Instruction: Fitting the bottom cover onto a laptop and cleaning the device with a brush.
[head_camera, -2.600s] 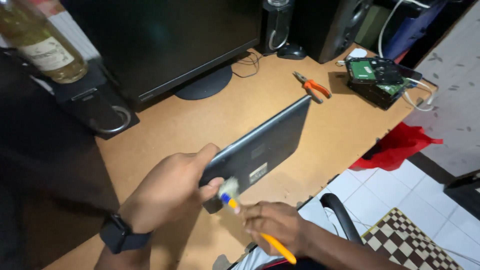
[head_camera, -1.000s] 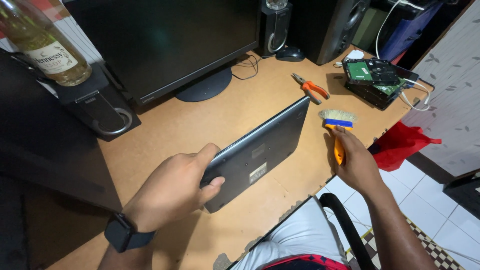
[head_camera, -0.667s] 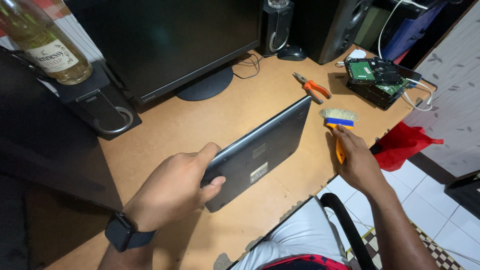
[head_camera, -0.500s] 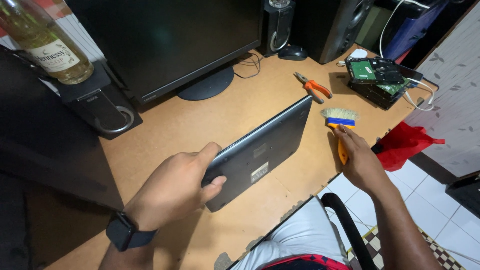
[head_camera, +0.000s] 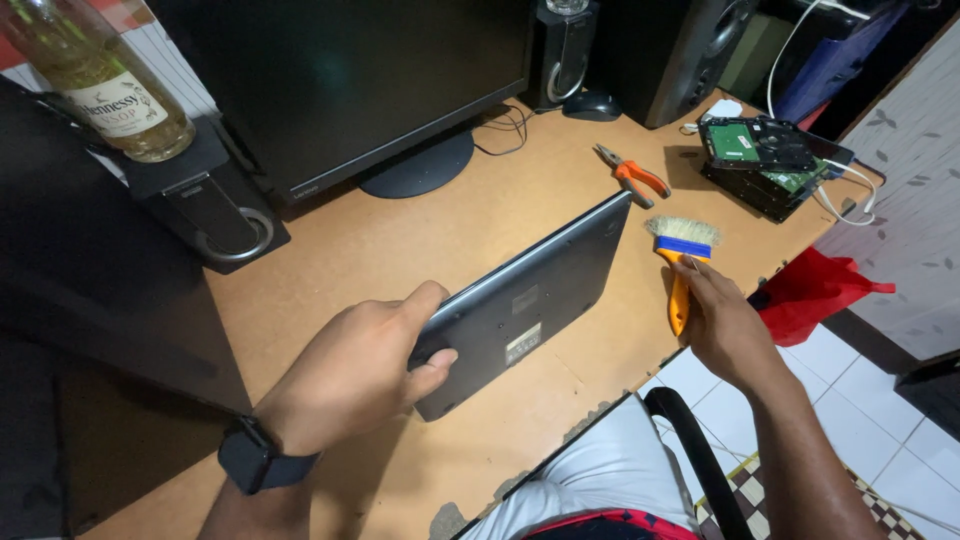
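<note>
Since the earlier frames the brush (head_camera: 681, 262) has left the laptop's near corner and gone to the right, where it now lies on the bench (head_camera: 360, 250). At lower left, the left hand (head_camera: 352, 370) is clamped on the grey laptop (head_camera: 528, 300), tilted at mid frame. To the right, the right hand (head_camera: 722, 322) rests on the brush's orange handle; whether its grip is closed I cannot tell. Pliers (head_camera: 632, 178) lie beyond.

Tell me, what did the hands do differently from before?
The right hand carried the brush from the near corner of the laptop, by the left hand, out to the laptop's far right end on the desk. The left hand kept holding the laptop tilted on edge. The pliers stayed put.
</note>
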